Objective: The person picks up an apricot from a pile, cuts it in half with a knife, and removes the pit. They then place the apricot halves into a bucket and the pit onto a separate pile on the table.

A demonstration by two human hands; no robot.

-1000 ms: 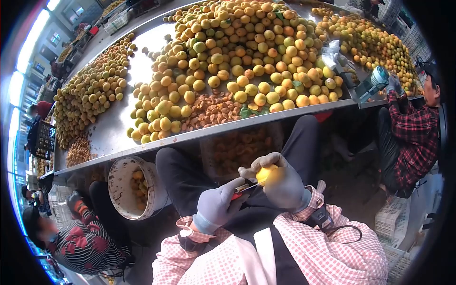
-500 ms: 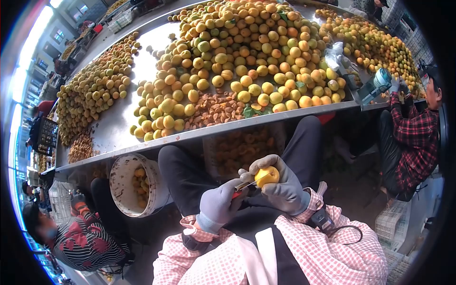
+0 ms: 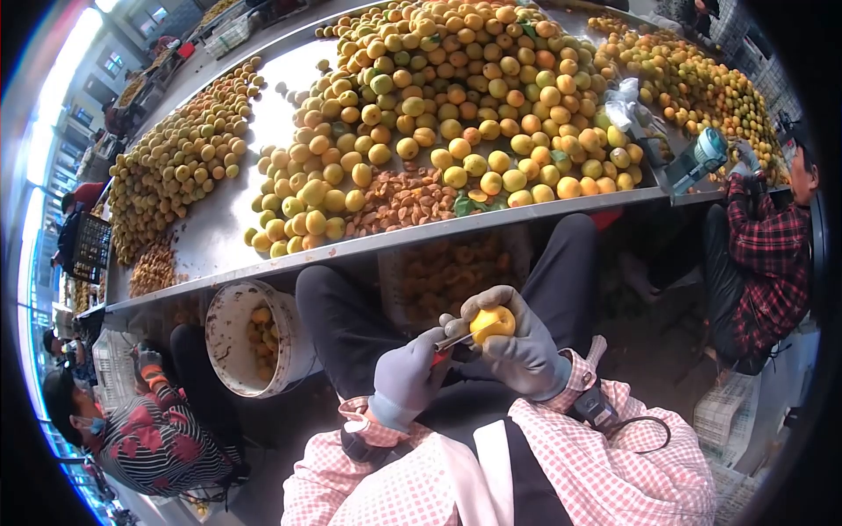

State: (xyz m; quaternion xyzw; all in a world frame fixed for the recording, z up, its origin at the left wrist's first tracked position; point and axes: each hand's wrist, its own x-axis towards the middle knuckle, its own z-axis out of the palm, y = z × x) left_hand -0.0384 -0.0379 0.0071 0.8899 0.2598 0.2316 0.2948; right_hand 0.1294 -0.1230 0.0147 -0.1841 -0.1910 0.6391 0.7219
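Note:
In my right hand (image 3: 526, 346), in a grey glove, is a yellow apricot (image 3: 493, 325), gripped between thumb and fingers. My left hand (image 3: 405, 377), gloved too, is closed around a small knife (image 3: 449, 344) with a red handle. Its thin metal blade meets the left side of the apricot; the gloves partly hide the handle. Both hands are above my lap. Beneath the table edge, beyond my hands, a crate (image 3: 452, 272) holds apricot halves.
A metal table (image 3: 206, 237) bears heaped apricots (image 3: 447, 88) and a pile of pits (image 3: 403, 200). Left of my knee stands a white bucket (image 3: 232, 351) with fruit inside. Co-workers sit on the left (image 3: 167, 438) and right (image 3: 763, 254). A teal-lidded bottle (image 3: 697, 160) lies at the table's right.
The apricot and knife remain in my hands, with the blade still against the fruit. The hands have barely shifted. The whole view has moved slightly.

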